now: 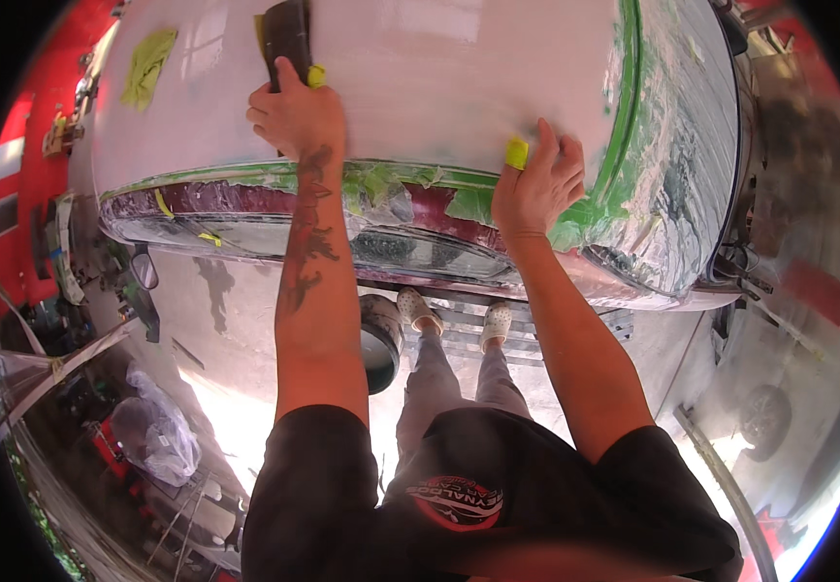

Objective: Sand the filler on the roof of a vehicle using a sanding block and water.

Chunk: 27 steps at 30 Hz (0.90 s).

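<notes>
My left hand [296, 114] grips a long dark sanding block [289, 39] with a yellowish edge, set against a pale, smooth vehicle panel [449, 78]. Yellow tape wraps a digit on each hand. Close to the panel's lower right corner is my right hand [540, 180], its fingers apart and slightly bent, with nothing in it; it appears to rest on the surface. Green masking tape [624, 107] borders the panel on the right and along the near edge. A crumpled yellow-green cloth [148, 68] lies on the panel at the far left.
Dusty plastic sheeting [682, 145] covers the vehicle to the right. I stand on a slatted platform [449, 325]; a dark bucket [379, 339] is left of my feet. A side mirror [145, 270] sticks out at left. Behind it is a plastic-wrapped item [163, 436].
</notes>
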Each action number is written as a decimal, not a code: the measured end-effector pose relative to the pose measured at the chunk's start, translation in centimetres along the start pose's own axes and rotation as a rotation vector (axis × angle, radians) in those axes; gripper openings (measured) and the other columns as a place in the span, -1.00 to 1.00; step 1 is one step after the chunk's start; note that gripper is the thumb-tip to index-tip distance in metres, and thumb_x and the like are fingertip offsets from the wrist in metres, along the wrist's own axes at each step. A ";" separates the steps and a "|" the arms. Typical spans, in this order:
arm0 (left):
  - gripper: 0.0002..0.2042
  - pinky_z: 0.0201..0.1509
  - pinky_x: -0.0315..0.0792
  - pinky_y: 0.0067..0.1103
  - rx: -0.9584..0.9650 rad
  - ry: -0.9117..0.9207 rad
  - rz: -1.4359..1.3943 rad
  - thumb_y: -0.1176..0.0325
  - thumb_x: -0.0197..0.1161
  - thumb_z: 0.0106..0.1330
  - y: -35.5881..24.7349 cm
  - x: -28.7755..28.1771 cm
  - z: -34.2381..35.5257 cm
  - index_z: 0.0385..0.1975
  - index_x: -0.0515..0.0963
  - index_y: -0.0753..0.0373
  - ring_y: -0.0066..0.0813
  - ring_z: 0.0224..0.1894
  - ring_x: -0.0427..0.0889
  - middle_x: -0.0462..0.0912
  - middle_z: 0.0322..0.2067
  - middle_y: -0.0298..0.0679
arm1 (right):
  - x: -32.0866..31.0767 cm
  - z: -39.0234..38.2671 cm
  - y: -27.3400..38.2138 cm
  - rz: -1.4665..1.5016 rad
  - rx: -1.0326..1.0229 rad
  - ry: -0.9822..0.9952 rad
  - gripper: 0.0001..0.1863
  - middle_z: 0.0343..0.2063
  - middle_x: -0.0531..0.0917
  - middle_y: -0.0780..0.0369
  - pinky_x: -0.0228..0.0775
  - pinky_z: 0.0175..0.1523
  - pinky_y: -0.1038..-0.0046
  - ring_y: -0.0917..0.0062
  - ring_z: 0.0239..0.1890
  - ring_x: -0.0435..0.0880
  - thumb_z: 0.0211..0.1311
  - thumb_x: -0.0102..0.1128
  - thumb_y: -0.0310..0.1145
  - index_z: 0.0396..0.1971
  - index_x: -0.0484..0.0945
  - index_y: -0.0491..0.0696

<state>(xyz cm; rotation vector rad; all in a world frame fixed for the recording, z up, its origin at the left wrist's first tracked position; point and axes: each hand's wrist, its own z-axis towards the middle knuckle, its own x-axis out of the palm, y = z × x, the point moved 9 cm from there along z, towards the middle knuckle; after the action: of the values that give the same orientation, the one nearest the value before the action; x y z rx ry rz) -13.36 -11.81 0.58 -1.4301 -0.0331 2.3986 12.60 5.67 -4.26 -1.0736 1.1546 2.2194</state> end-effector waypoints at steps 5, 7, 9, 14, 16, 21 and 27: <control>-0.44 0.08 0.33 -0.23 0.449 0.237 -0.281 0.37 0.29 0.05 -14.0 0.5 -9.5 0.17 0.49 -0.01 -0.04 0.02 0.39 0.40 0.02 -0.06 | 0.5 -0.6 -1.6 0.044 0.040 0.041 -0.47 0.18 0.28 0.02 -0.08 0.29 0.05 0.12 0.31 0.16 0.33 0.04 -0.10 0.25 0.34 0.05; -0.40 0.08 0.34 -0.23 0.491 0.117 -0.277 0.39 0.30 0.03 -10.2 -0.2 -6.5 0.20 0.47 -0.01 -0.03 0.02 0.38 0.40 0.01 -0.06 | 0.0 -0.4 -1.9 0.026 0.041 0.043 -0.47 0.18 0.28 0.03 -0.08 0.29 0.05 0.12 0.31 0.16 0.33 0.04 -0.10 0.25 0.34 0.04; -0.41 0.02 0.34 -0.22 0.322 0.030 -0.166 0.33 0.32 0.03 -2.4 -0.4 -1.5 0.18 0.49 0.05 -0.03 -0.03 0.39 0.41 -0.04 -0.05 | 0.0 -0.3 -1.2 0.032 0.041 0.044 -0.47 0.18 0.28 0.05 -0.08 0.29 0.05 0.13 0.31 0.16 0.33 0.04 -0.10 0.25 0.33 0.04; -0.44 0.06 0.34 -0.23 0.062 0.011 0.053 0.32 0.27 0.08 5.2 0.4 2.9 0.19 0.48 0.05 -0.02 0.00 0.38 0.39 -0.02 -0.04 | 0.0 -0.3 0.0 -0.028 0.022 -0.001 -0.50 0.15 0.30 0.15 -0.04 0.25 0.15 0.25 0.22 0.25 0.26 0.13 -0.25 0.22 0.37 0.11; -0.44 0.06 0.34 -0.25 -0.033 0.029 0.036 0.32 0.28 0.08 1.8 0.3 0.3 0.19 0.47 0.05 -0.04 -0.01 0.39 0.40 -0.02 -0.04 | -0.1 -0.7 0.0 -0.040 0.015 -0.005 -0.50 0.15 0.30 0.16 -0.04 0.25 0.15 0.24 0.21 0.25 0.26 0.13 -0.25 0.22 0.37 0.11; -0.43 0.02 0.34 -0.26 0.421 0.203 -0.190 0.35 0.30 0.05 -13.4 0.2 -8.6 0.17 0.43 0.03 -0.07 -0.02 0.40 0.41 0.00 -0.06 | 0.5 0.0 -1.7 -0.007 0.042 0.043 -0.49 0.19 0.28 0.05 -0.08 0.29 0.06 0.13 0.33 0.13 0.27 0.10 -0.18 0.22 0.37 0.07; -0.47 0.04 0.36 -0.20 0.214 0.092 0.028 0.19 0.29 0.19 5.6 1.0 4.2 0.22 0.46 0.03 -0.01 0.00 0.42 0.44 0.01 -0.03 | -0.2 -0.1 -0.5 0.001 0.017 -0.011 -0.52 0.16 0.30 0.15 -0.04 0.26 0.13 0.21 0.21 0.25 0.27 0.13 -0.22 0.21 0.39 0.11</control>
<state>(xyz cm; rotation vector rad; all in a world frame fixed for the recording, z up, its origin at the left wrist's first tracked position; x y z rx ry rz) -18.95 -16.09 0.76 -1.4460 0.2605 2.2755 13.14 5.85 -4.38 -1.0533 1.1676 2.2101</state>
